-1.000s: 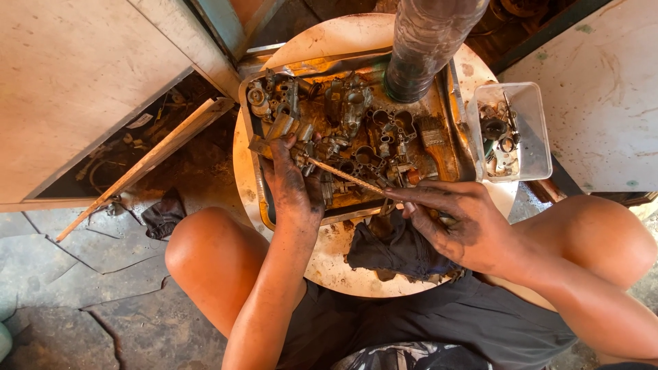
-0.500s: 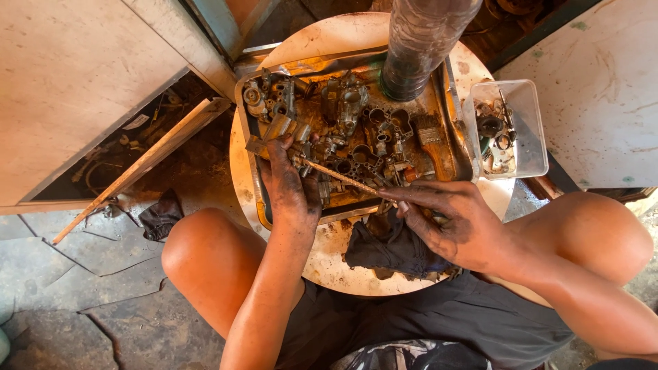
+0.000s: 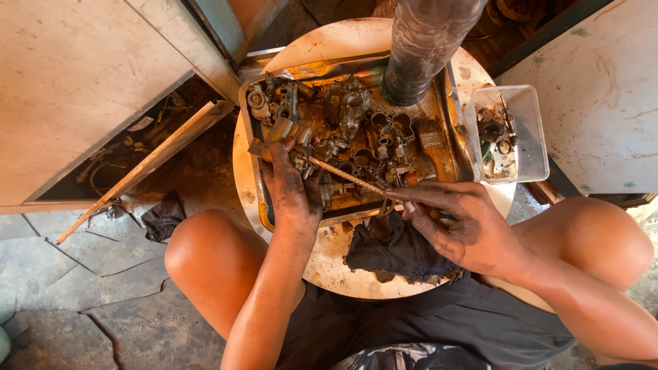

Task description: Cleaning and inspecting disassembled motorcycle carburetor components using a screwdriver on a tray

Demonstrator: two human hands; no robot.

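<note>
Greasy hands at work over a round worktop (image 3: 329, 267). Left hand (image 3: 293, 185), fingers curled, pressing down on small metal engine parts (image 3: 343, 130) in a rusty tray (image 3: 255, 171) at twelve o'clock. Right hand (image 3: 466, 223), at four o'clock, pinching a thin stick (image 3: 346, 176) by its near end. Parts likely heavy, rigid, oil-slick; best gripped by the chunky bodies. Dull grey, grimy castings.

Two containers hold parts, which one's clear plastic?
The small square tub at the round table's right edge: see-through walls, a few parts inside. The big tray is rusty metal and crowded.
</note>
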